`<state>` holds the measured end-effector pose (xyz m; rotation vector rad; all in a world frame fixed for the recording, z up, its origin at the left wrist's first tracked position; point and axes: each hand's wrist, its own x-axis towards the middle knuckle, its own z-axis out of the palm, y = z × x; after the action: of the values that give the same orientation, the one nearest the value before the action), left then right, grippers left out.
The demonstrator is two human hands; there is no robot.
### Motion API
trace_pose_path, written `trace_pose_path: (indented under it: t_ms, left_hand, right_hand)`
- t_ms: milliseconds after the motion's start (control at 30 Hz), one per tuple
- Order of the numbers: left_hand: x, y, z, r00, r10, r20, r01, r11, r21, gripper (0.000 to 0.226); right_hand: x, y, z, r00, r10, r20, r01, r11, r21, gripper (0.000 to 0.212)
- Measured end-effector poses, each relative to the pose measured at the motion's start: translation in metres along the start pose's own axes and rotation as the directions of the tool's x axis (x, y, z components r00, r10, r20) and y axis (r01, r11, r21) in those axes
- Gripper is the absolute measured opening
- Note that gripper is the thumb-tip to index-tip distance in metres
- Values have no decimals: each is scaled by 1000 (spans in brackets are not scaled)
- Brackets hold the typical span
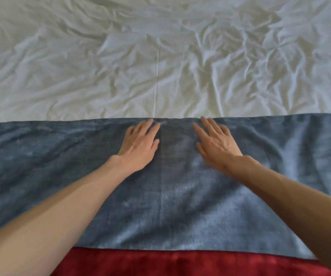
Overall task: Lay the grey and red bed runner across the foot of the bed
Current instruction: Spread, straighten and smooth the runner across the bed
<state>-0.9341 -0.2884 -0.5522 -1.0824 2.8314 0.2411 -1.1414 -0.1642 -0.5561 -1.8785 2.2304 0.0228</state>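
Note:
The bed runner [176,206] lies spread across the near part of the bed, its grey panel reaching from the left edge of the view to the right edge. A red band [190,262] runs along its near side. My left hand [138,146] rests flat on the grey cloth close to the runner's far edge, fingers straight. My right hand [214,144] lies flat beside it, a little to the right of a centre crease, fingers straight too. Both hands hold nothing.
Beyond the runner stretches a white bed sheet [160,56], heavily wrinkled, with a straight fold line down its middle. The grey cloth shows soft ripples on the right side.

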Motion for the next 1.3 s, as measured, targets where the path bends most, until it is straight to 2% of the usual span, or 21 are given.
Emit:
trace_pose_path:
  t_ms: [133,300,467,567,667,733,867,1000,1167,1300]
  left_hand:
    - [21,-21,1,997,-71,31,72,997,-20,48]
    - [35,-50,4,996,-90,-7,89,989,-121,34]
    - [48,-59,1,996,-85,-36,79,985,-155,27]
    - [60,-58,-1,985,-133,-107,111,975,-192,19]
    - [67,-61,-1,983,-143,-117,113,966,-235,13]
    - [70,-65,-1,992,-95,-82,78,979,-189,15]
    - [75,-63,-1,981,-116,-154,99,988,-117,16]
    - [64,-54,10,989,-109,-104,110,994,4,27]
    - [29,-41,13,993,75,-92,-75,997,4,59]
    - [-3,-28,20,990,138,12,-137,990,-18,66]
  right_hand:
    - [44,4,-2,993,110,48,-116,982,149,44]
    - [62,1,-4,956,277,-97,-234,918,319,26]
    - [66,8,-7,962,268,-52,-241,922,302,7]
    - [69,10,-8,969,242,-45,-221,935,276,16]
    - [73,15,-10,972,232,-45,-211,936,282,6]
    - [77,18,-13,962,265,-61,-234,923,305,10]
    - [86,14,-10,936,312,-164,-281,942,186,17]
    - [78,0,5,927,351,-132,-337,935,113,25]
    - [43,-21,12,971,223,-86,-219,974,54,57]
    - [5,-42,23,982,190,-9,-189,980,66,64]
